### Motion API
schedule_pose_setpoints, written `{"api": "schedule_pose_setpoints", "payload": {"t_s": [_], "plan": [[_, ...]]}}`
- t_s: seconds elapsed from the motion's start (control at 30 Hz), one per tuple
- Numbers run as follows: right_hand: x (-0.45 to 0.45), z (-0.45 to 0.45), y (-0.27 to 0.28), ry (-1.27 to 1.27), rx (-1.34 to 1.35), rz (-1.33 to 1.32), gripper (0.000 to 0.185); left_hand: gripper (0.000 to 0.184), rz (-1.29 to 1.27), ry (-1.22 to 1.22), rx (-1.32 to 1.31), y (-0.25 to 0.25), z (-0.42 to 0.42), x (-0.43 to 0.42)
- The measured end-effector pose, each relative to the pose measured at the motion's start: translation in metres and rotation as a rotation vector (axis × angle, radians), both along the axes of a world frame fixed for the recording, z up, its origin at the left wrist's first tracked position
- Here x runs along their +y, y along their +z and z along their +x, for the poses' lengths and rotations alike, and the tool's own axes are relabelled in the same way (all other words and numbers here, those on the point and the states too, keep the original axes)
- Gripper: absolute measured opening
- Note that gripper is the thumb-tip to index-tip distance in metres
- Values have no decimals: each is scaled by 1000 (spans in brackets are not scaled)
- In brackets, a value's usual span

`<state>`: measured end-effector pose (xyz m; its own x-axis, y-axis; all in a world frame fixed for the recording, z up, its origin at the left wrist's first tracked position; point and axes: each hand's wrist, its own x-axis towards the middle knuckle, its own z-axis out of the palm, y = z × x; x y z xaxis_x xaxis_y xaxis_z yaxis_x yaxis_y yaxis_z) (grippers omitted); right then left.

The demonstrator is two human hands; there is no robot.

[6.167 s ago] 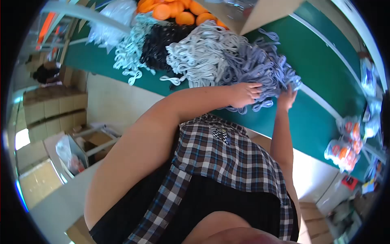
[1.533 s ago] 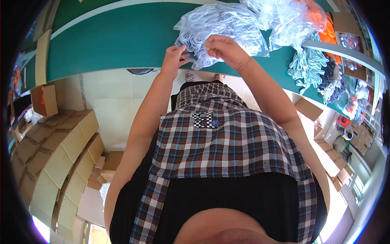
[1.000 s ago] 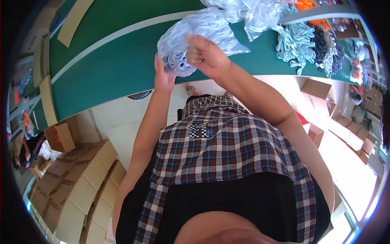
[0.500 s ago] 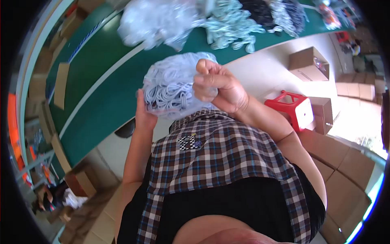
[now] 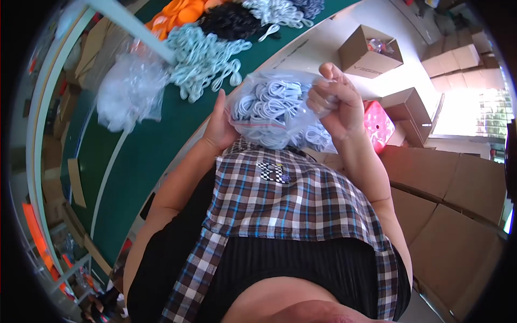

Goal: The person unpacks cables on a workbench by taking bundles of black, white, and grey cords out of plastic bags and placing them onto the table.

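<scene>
A clear plastic bag (image 5: 272, 110) full of pale blue-white looped cords hangs between my hands, just in front of the plaid apron. My left hand (image 5: 218, 126) is wrapped round the bag's left side, thumb up and the other fingers mostly hidden behind it. On the opposite side my right hand (image 5: 342, 102) is closed, pinching the bag's upper right edge. More of the same pale cords (image 5: 316, 137) show below the right hand; whether they are in this bag I cannot tell.
On the green table (image 5: 126, 172) lie light-green cords (image 5: 202, 59), a black pile (image 5: 231, 21), orange pieces (image 5: 177, 16) and clear plastic bags (image 5: 132, 91). A pale metal post (image 5: 132, 29) crosses the table. To the right are an open carton (image 5: 369, 54), a red stool (image 5: 377, 126) and stacked cartons (image 5: 452, 215).
My view has turned, so the table now lies further left. The bag has tilted, showing more cords, and both hands still hold it. The stool is partly hidden by my right arm.
</scene>
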<state>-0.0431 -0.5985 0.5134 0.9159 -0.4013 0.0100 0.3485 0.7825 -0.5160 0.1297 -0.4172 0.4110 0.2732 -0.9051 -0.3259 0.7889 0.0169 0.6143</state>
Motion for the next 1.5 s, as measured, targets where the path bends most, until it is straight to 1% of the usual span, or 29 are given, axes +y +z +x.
{"api": "schedule_pose_setpoints", "payload": {"t_s": [0.1, 0.17, 0.2, 0.27, 0.3, 0.43, 0.47, 0.63, 0.7, 0.77, 0.93, 1.13, 1.27, 1.43, 1.5], "plan": [[-53, -14, 1, -126, 27, -26, 18, 74, 45, -152, 101, -7, 2, -74], [-90, -18, -4, -160, 33, -31, 18, 84, 84, -203, 149, -15, 1, -120], [-109, -18, -8, -182, 47, -25, 18, 84, 77, -211, 147, -24, 1, -145], [-155, -13, -17, -219, 76, -13, 19, 76, -81, -197, 232, -45, 7, -202], [-181, -11, -20, -223, 81, -13, 19, 76, -80, -201, 238, -50, 12, -231], [-297, -1, -17, -325, 147, -61, 20, 64, -56, -338, -66, -51, 35, -356], [-323, 3, -16, -327, 155, -55, 20, 64, -51, -342, -58, -48, 39, -384], [-440, 23, -9, -376, 169, -27, 20, 61, -66, -195, 106, -27, 62, -520], [-492, 30, -10, -345, 129, -34, 18, 61, -81, -148, 133, -32, 67, -571], [-548, 42, -15, -290, 77, -49, 17, 61, -159, -54, 171, -40, 74, -620], [-668, 80, -27, -207, 73, -39, 16, 60, -245, 158, 132, -42, 81, -729], [-790, 124, -35, -6, 136, -64, 15, 58, -193, 365, 29, -51, 87, -814], [-852, 166, -41, 139, 177, -178, 15, 56, -98, 321, 56, -65, 106, -840], [-892, 217, -48, 224, 254, -276, 14, 56, -8, 354, 96, -90, 127, -881], [-905, 234, -57, 225, 272, -277, 14, 56, -17, 386, 113, -98, 149, -899]]}}
